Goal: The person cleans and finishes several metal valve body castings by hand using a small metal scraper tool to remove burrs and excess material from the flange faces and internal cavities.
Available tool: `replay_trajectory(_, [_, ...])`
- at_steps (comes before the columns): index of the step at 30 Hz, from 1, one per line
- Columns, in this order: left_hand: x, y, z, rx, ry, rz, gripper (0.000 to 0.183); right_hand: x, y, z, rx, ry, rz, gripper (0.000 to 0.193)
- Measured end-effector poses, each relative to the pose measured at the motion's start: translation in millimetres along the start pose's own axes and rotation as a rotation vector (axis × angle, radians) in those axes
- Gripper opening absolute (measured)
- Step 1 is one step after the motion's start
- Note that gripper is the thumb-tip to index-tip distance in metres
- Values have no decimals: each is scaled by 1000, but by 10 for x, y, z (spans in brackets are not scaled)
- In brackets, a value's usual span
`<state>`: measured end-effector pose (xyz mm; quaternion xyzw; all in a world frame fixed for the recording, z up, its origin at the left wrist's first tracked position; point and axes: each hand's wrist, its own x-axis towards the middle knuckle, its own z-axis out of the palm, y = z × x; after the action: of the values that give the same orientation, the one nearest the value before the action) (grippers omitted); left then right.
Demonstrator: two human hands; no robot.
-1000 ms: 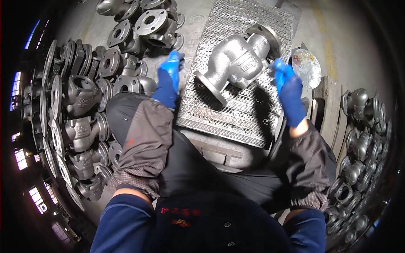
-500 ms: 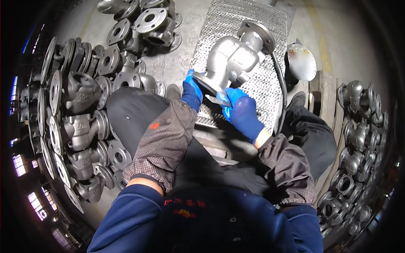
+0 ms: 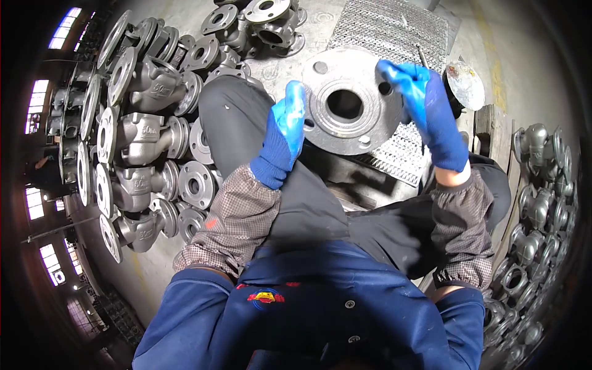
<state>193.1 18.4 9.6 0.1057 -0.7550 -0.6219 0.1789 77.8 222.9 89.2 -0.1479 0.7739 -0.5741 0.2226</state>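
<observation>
At the far left, bright windows [image 3: 37,105] shine out of the dark rim of the view. Next to them, grey cast valve bodies [image 3: 142,139] stand packed close on the pale floor [image 3: 157,271], their round flanges turned various ways and several touching. More of the same kind, the upper castings [image 3: 271,29], sit in a cluster farther from the person, cut off by the top edge. The left knee [image 3: 229,111], in dark trousers, is bent just beside the left-hand rows.

The left hand [image 3: 280,135], in a blue coated glove, is clamped on the left edge of the flanged valve body [image 3: 345,131], with most of its fingers hidden. This casting is between the two hands, in front of the person, its wide flange tilted up to face the camera. The flange shows a dark central bore and bolt holes around it; the rest of the body is concealed behind. Beyond and beneath it in the view lies a patterned metal plate [image 3: 394,24].

The right hand [image 3: 425,102], gloved alike, is clamped on the upper right edge of the flange, near a bolt hole. Just beside it is a pale, stained round disc [image 3: 467,84]. Wooden planks [image 3: 498,132] run past the right knee, and at the far right smaller-looking valve castings [image 3: 530,237] crowd together.
</observation>
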Motion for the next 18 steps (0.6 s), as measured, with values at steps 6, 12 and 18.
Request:
replay_trajectory(6, [156,232,266,-68,-83,192,41,215,112,-320,-44,63,-159,43])
replay_trajectory(12, [409,457,417,-36,-140,-116,47,220,185,-473,47,97,-119,40])
replay_trajectory(18, [656,472,419,30,-154,-339,58,120,314,-450,10,144,32,43])
